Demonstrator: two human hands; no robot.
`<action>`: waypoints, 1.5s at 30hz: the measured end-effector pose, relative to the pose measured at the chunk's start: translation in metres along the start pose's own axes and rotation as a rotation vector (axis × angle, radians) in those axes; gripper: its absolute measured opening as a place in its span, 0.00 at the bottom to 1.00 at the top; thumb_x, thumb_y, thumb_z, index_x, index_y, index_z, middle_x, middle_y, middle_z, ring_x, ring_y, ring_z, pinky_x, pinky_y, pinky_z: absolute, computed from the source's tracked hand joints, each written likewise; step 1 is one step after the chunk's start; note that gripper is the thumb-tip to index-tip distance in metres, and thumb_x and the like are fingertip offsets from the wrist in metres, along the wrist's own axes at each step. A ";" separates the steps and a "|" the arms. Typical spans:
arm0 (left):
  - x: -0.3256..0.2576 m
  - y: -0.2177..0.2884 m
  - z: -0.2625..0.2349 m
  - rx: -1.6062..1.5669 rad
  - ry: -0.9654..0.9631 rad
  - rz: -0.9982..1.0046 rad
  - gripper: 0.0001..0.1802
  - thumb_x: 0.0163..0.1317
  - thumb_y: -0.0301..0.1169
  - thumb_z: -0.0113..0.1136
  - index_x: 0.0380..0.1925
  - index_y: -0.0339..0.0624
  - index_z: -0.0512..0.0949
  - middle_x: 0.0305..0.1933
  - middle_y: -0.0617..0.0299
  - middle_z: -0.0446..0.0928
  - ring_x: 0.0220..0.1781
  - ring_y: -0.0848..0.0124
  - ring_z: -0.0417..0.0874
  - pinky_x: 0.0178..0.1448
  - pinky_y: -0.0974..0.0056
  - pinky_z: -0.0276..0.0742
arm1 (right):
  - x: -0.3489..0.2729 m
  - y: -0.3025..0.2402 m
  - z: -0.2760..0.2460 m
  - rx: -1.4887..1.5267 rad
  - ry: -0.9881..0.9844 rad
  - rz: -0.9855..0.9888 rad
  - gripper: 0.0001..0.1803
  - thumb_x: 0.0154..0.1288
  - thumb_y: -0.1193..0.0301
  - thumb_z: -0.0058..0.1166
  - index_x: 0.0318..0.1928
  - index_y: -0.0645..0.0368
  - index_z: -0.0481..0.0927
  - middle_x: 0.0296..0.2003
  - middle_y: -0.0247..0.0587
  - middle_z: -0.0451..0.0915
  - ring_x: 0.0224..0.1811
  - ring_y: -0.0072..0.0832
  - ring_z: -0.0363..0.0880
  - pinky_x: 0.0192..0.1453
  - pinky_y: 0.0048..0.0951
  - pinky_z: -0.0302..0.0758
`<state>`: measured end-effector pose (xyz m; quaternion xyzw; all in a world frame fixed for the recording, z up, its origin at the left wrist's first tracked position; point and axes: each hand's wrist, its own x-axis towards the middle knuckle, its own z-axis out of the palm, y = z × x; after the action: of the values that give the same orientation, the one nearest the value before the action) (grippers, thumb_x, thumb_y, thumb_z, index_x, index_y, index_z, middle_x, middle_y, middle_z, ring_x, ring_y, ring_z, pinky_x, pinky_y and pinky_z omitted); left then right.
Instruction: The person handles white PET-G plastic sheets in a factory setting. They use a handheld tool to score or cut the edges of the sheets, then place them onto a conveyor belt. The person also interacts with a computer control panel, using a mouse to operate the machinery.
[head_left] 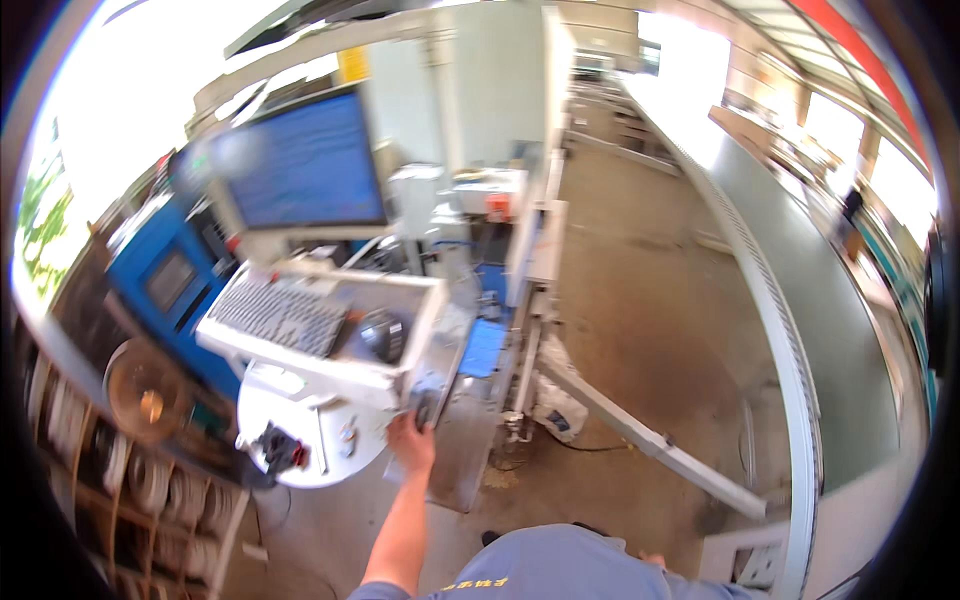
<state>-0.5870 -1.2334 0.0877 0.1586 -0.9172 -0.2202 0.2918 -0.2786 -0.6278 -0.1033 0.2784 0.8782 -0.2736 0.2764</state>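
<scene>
Reaching forward, the left hand has its fingers at a small dark thing, which sits just off the near right corner of the white tray that carries the keyboard and the black mouse. Blur hides the contact, so I cannot tell whether those fingers are clamped on it or merely resting against it. The right hand shows only as a sliver beside the grey shirt, and how its fingers stand cannot be told either. Judging by its size, the dark thing is probably light and suits one hand; its rounded look suggests a stiff shell or knob rather than anything soft, though the material is too smeared to name. If its surface is smooth, it could slip under a fingertip hold, so a thumb on one side with the fingers wrapped around the other seems safest. Whether it is loose or fixed is unclear; a gentle pull would be wise. The tray edge is close by, as is the round white tabletop, leaving knuckles little room on the left.
</scene>
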 end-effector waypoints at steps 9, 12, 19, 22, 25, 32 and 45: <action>-0.070 0.030 -0.014 0.048 0.011 0.188 0.30 0.53 0.27 0.65 0.58 0.42 0.69 0.68 0.50 0.64 0.73 0.46 0.58 0.74 0.43 0.55 | -0.011 -0.076 -0.161 0.391 0.439 0.009 0.24 0.67 0.57 0.47 0.20 0.57 0.86 0.31 0.47 0.86 0.39 0.42 0.84 0.50 0.39 0.77; -0.094 0.053 -0.012 0.063 -0.060 0.207 0.31 0.55 0.28 0.63 0.60 0.41 0.66 0.70 0.49 0.61 0.75 0.45 0.54 0.76 0.42 0.52 | -0.002 0.012 -0.216 0.076 1.025 -0.014 0.19 0.54 0.71 0.64 0.48 0.60 0.81 0.60 0.56 0.73 0.63 0.50 0.70 0.67 0.45 0.68; -0.109 0.055 -0.014 0.087 -0.233 0.337 0.34 0.58 0.33 0.62 0.65 0.38 0.63 0.73 0.48 0.59 0.77 0.47 0.53 0.78 0.45 0.49 | -0.051 0.184 -0.352 0.045 1.086 0.562 0.46 0.54 0.63 0.68 0.71 0.56 0.59 0.74 0.51 0.52 0.76 0.47 0.51 0.76 0.51 0.53; -0.114 0.053 -0.005 0.085 -0.375 0.315 0.38 0.60 0.38 0.60 0.69 0.37 0.60 0.75 0.47 0.56 0.77 0.49 0.53 0.79 0.48 0.49 | -0.079 0.214 -0.369 0.132 0.892 0.772 0.52 0.53 0.59 0.70 0.73 0.56 0.54 0.74 0.50 0.54 0.77 0.45 0.51 0.76 0.52 0.54; -0.115 0.061 0.002 0.237 -0.425 0.320 0.39 0.61 0.40 0.59 0.68 0.35 0.59 0.75 0.47 0.56 0.77 0.49 0.53 0.79 0.50 0.49 | -0.088 0.246 -0.368 0.112 0.720 0.806 0.49 0.50 0.57 0.70 0.69 0.57 0.57 0.68 0.48 0.63 0.72 0.43 0.59 0.72 0.51 0.59; -0.095 0.088 0.018 0.277 -0.473 0.182 0.48 0.48 0.34 0.71 0.67 0.32 0.58 0.74 0.44 0.55 0.77 0.48 0.52 0.80 0.51 0.47 | -0.081 0.248 -0.375 0.067 0.666 0.792 0.41 0.55 0.58 0.65 0.65 0.60 0.60 0.63 0.48 0.67 0.69 0.43 0.64 0.68 0.51 0.64; -0.078 0.064 0.036 0.660 -0.505 0.616 0.46 0.59 0.47 0.62 0.70 0.28 0.57 0.75 0.41 0.57 0.77 0.47 0.54 0.80 0.49 0.48 | -0.056 0.270 -0.392 0.082 0.410 0.859 0.50 0.58 0.62 0.59 0.74 0.62 0.46 0.69 0.59 0.60 0.72 0.52 0.60 0.72 0.54 0.61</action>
<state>-0.5586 -1.1351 0.0562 -0.0934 -0.9838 0.1456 0.0471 -0.1977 -0.2101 0.1173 0.6752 0.7085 -0.1083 0.1746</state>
